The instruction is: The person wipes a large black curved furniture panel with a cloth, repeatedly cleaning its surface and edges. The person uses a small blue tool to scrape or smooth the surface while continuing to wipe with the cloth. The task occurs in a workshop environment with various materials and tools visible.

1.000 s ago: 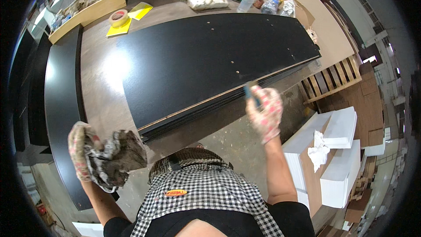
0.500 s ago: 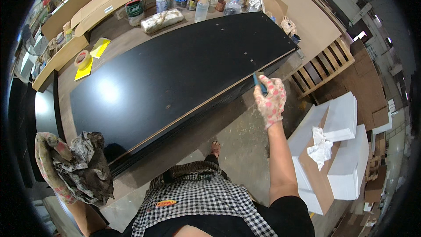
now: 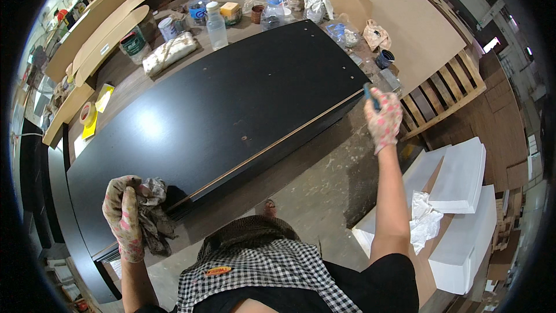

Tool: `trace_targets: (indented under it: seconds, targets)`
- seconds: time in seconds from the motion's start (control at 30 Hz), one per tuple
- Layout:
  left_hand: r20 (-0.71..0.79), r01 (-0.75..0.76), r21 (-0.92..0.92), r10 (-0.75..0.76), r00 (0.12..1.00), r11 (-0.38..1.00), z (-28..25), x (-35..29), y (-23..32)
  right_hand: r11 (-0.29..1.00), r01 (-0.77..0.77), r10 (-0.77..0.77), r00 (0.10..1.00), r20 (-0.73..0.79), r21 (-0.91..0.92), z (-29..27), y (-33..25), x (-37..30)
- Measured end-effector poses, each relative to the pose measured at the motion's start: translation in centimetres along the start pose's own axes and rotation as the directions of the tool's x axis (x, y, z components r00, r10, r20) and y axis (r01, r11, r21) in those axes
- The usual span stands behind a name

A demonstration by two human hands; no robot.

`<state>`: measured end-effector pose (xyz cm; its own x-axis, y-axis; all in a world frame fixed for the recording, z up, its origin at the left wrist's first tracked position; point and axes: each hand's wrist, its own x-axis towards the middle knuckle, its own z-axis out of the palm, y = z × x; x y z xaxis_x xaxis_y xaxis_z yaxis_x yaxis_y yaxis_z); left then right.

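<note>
A long black panel (image 3: pixel 231 104) lies on top of a stack on the workbench, its near edge showing a pale brown strip (image 3: pixel 278 141). My right hand (image 3: pixel 383 117), in a pink-dotted work glove, is closed on a small blue-green block (image 3: pixel 371 97) held at the panel's near right corner. At the panel's near left edge, my left hand (image 3: pixel 123 211), in a stained glove of the same kind, grips a dirty grey rag (image 3: pixel 155 214) that hangs down in crumpled folds. Small holes and fittings dot the panel's surface.
Along the far side stand a clear bottle (image 3: pixel 216 26), a wrapped white bundle (image 3: pixel 169 53), jars and a dark cup (image 3: pixel 384 58). A tape roll (image 3: pixel 88 113) lies at left. To the right are a wooden pallet (image 3: pixel 443 95) and white foam pieces (image 3: pixel 457 177) with a white cloth.
My right hand has moved right along the near edge to the corner with the blue-green block. The left hand has come inward with the rag. My view has shifted over the bench.
</note>
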<state>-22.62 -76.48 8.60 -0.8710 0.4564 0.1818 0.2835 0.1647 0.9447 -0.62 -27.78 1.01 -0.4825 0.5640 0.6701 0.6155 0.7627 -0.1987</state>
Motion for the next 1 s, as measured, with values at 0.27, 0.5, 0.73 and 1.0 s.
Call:
trace_targets:
  seconds: [0.27,0.5,0.73,1.0]
  targets:
    - [0.323,-0.326,0.774,0.104,0.94,0.542,3.0,-0.2,0.3,0.979,-0.047,0.056,0.998,-0.04,0.199,2.7,4.0,-1.4]
    - [0.256,-0.281,0.707,0.135,0.957,0.65,1.2,-0.2,-1.6,0.736,0.351,-0.411,0.911,-0.03,0.579,-4.8,-18.1,-8.2]
    - [-0.12,-0.294,0.535,0.416,0.902,0.792,-5.4,-4.1,-1.9,0.702,0.109,-0.325,0.928,0.181,0.704,-4.5,-19.3,-8.2]
    - [-0.45,-0.245,0.195,0.308,0.838,0.95,-12.8,-13.9,-4.0,0.519,0.599,-0.815,0.562,0.141,0.609,-7.1,-28.3,-7.1]
